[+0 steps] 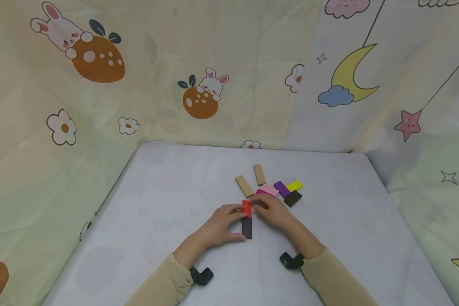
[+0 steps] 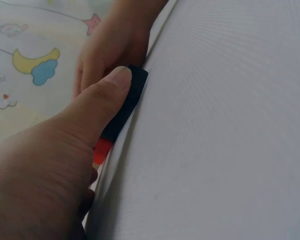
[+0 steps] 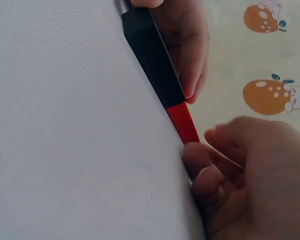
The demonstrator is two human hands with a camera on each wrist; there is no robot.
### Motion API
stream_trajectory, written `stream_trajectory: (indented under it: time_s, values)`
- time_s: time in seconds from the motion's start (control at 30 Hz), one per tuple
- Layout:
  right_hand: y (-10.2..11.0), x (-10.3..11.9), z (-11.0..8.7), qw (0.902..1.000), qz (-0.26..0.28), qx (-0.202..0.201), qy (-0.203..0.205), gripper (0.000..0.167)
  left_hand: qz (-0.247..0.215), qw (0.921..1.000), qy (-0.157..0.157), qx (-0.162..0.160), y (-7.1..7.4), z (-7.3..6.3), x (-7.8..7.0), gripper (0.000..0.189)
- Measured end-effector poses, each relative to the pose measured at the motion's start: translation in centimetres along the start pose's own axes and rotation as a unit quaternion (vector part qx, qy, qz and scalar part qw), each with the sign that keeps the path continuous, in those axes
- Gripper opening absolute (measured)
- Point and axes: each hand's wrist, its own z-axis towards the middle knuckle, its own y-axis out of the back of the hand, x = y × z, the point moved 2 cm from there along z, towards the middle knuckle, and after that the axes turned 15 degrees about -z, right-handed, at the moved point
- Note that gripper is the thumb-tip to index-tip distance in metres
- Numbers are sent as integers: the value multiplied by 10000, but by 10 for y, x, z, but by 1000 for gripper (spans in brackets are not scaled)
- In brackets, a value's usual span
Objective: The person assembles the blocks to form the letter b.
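A red block (image 1: 246, 208) and a black block (image 1: 247, 228) lie end to end in one straight line on the white table. My left hand (image 1: 222, 225) holds the black block, its thumb at the near end and its fingers along the left side, reaching up to the red one. In the left wrist view the thumb (image 2: 97, 97) lies over the black block's end. At the red block's far end is my right hand (image 1: 273, 211), with bent fingertips (image 3: 195, 156) right at that end. Its thumb stands a little apart from the red side.
Beyond the hands lie two plain wooden blocks (image 1: 244, 186), a pink block (image 1: 270, 189), a magenta block (image 1: 261, 193), a purple block (image 1: 281, 188), a yellow block (image 1: 294, 185) and another black block (image 1: 293, 198). Patterned cloth walls (image 1: 252, 51) surround the table (image 1: 168, 178).
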Motion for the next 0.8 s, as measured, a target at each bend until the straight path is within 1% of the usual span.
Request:
stream_trajectory:
  time_s: [0.13, 0.2, 0.4, 0.6, 0.7, 0.8]
  values:
    - [1, -4, -1, 9967, 703, -100, -401, 12, -15, 9999, 107, 46, 1, 0, 0, 69]
    - [2, -4, 0, 9950, 863, -100, -491, 13, -2, 9999, 145, 84, 1, 0, 0, 70]
    - [5, -7, 2, 9936, 819, -323, -714, 17, 34, 9996, 237, 148, 0, 0, 1, 71]
    - [12, -12, 6, 9923, 706, -542, -859, 21, 57, 9996, 235, 144, 0, 0, 1, 71]
    - [15, -12, 7, 9916, 763, -518, -906, 23, 72, 9996, 225, 127, 0, 0, 1, 71]
    - [17, -8, 7, 9931, 780, -348, -798, 24, 79, 9996, 226, 126, 0, 0, 1, 71]
